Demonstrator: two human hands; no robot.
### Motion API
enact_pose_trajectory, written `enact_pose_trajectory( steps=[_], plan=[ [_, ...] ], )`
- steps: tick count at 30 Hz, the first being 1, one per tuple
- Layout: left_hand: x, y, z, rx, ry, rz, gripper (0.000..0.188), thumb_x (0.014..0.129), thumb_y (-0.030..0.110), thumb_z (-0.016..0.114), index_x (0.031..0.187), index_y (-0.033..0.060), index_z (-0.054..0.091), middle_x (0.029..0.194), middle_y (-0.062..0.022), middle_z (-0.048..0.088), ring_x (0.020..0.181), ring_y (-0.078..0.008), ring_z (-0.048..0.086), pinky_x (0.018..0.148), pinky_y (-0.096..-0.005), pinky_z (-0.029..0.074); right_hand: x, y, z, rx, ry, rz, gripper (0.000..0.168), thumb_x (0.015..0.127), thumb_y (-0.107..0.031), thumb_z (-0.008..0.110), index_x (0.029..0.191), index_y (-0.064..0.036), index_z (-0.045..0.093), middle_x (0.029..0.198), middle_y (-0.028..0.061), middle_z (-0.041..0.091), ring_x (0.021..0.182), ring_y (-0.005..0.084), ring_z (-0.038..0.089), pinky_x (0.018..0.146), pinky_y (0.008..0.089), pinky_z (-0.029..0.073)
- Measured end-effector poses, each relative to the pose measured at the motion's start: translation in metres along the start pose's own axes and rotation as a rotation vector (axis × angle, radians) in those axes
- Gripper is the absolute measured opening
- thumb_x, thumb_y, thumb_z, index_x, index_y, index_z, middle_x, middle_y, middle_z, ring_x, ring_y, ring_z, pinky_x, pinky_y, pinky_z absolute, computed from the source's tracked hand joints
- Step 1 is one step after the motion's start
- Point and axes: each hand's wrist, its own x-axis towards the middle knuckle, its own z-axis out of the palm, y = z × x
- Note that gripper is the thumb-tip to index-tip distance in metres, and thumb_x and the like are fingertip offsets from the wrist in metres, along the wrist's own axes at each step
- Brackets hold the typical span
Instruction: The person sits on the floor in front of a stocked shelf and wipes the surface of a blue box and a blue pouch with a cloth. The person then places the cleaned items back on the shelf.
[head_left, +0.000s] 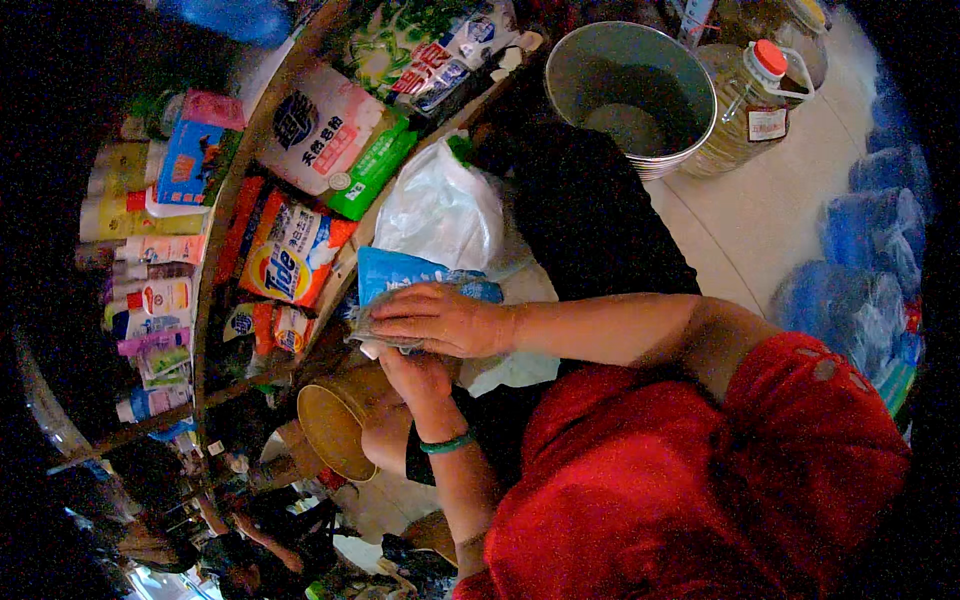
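My right hand (442, 321) lies flat across a blue plastic packet (397, 271), pressing a grey cloth (381, 313) against it. From below, my left hand (418, 377), with a green bangle on the wrist, supports the packet's lower end. A small white piece (370, 350) shows by the left fingertips; what it belongs to is hidden. Part of the packet is covered by the cloth and my right hand. Just beyond the packet sits a crumpled white plastic bag (442, 206).
A shelf (217, 217) holds a Tide detergent bag (289, 251), a soap powder bag (322, 139) and several bottles. A metal bucket (630, 90) and red-capped plastic jug (739, 112) stand on the tiled floor. A brown round container (337, 431) lies nearby. Blue wrapped goods (847, 307) line the right.
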Motion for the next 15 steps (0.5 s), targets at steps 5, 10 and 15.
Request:
enact_pose_trajectory(
  steps=[5, 10, 15],
  plan=[
    [-0.012, 0.004, 0.033, -0.019, -0.024, -0.009, 0.064, 0.086, 0.053, 0.040, 0.130, 0.0078, 0.033, 0.129, -0.0098, 0.040, 0.116, -0.0279, 0.041, 0.098, -0.0416, 0.033, -0.002, 0.028, 0.003, -0.127, 0.042, 0.089, 0.048, 0.072, -0.014, 0.057, 0.120, -0.012, 0.049, 0.117, 0.0086, 0.051, 0.107, 0.0290, 0.047, 0.094, 0.0406, 0.035],
    [-0.015, 0.007, 0.023, 0.215, -0.071, -0.055, 0.070, 0.083, 0.057, 0.044, 0.132, 0.0085, 0.030, 0.130, -0.0129, 0.038, 0.117, -0.0300, 0.040, 0.098, -0.0451, 0.032, 0.002, 0.054, -0.005, 0.089, 0.113, 0.267, 0.049, 0.071, -0.008, 0.055, 0.120, -0.007, 0.048, 0.119, 0.0113, 0.051, 0.103, 0.0316, 0.047, 0.093, 0.0411, 0.036],
    [-0.004, 0.002, -0.008, 0.055, -0.127, -0.145, 0.076, 0.080, 0.060, 0.046, 0.133, 0.0088, 0.029, 0.133, -0.0125, 0.035, 0.118, -0.0315, 0.038, 0.098, -0.0500, 0.030, 0.000, 0.039, -0.004, 0.102, 0.115, 0.156, 0.044, 0.072, -0.008, 0.054, 0.116, -0.007, 0.052, 0.108, 0.0146, 0.057, 0.101, 0.0313, 0.048, 0.092, 0.0399, 0.037]
  ],
)
